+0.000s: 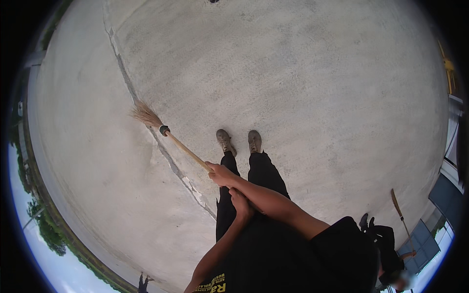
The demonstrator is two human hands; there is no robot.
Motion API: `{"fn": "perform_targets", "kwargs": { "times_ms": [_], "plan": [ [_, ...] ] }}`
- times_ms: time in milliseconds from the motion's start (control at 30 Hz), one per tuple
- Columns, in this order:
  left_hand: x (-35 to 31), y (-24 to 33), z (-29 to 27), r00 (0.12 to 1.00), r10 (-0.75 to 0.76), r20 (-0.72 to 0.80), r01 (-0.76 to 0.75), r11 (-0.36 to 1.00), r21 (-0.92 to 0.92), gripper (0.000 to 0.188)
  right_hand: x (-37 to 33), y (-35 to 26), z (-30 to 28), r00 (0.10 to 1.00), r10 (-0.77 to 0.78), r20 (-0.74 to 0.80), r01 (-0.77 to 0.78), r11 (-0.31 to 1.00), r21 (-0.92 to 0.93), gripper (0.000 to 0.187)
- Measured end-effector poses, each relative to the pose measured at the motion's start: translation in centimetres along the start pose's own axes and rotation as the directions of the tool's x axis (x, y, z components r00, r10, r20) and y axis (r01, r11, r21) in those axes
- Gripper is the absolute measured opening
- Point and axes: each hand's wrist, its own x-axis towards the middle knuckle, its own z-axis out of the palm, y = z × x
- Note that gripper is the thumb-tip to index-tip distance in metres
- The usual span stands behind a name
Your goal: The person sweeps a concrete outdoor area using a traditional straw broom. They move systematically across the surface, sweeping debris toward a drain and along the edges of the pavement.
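A right hand wraps firmly around a tan-bristled, wooden-handled broom, the left hand curled, its grip unclear, while a jagged grey concrete crack could snag the bristles.

Yellow printed lettering, on the black shirt, partly cut off below

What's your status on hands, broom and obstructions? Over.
Right hand gripping broom handle; left hand close by, grip unclear. Bristles over floor crack. No obstruction seen beside bristles; co-worker far right.
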Motion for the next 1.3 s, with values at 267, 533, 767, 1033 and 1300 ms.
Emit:
{"fn": "perform_targets", "kwargs": {
  "times_ms": [267, 533, 767, 1033, 1300],
  "plan": [
    [3.1, 2.3, 13.5, 0.682, -0.386, 0.621, 0.050, 0.872, 0.487, 0.042, -7.3, 1.2, -21.5, 0.518, 0.195, -0.833, 0.280, 0.882, 0.380, 0.068],
    [8.5, 9.8, 10.3, 0.682, -0.407, 0.608, 0.156, 0.893, 0.423, 0.035, 2.3, 0.6, -19.0, 0.569, 0.273, -0.776, 0.231, 0.852, 0.469, 0.057],
    [9.6, 15.4, -15.2, 0.901, -0.160, 0.402, 0.295, 0.907, -0.301, 0.039, 17.9, -2.8, 14.4, 0.933, 0.281, -0.223, -0.342, 0.884, -0.320, 0.083],
    [7.2, 18.1, -7.7, 0.961, 0.273, 0.038, -0.231, 0.874, -0.428, 0.050, 17.4, -14.5, 14.9, 0.939, 0.071, 0.337, 0.111, 0.864, -0.490, 0.069],
    [3.1, 19.0, 6.0, 0.721, -0.071, 0.689, 0.023, 0.997, 0.079, 0.049, 6.8, -17.5, -10.3, 0.797, -0.045, -0.603, 0.069, 0.997, 0.017, 0.069]
  ]
}}
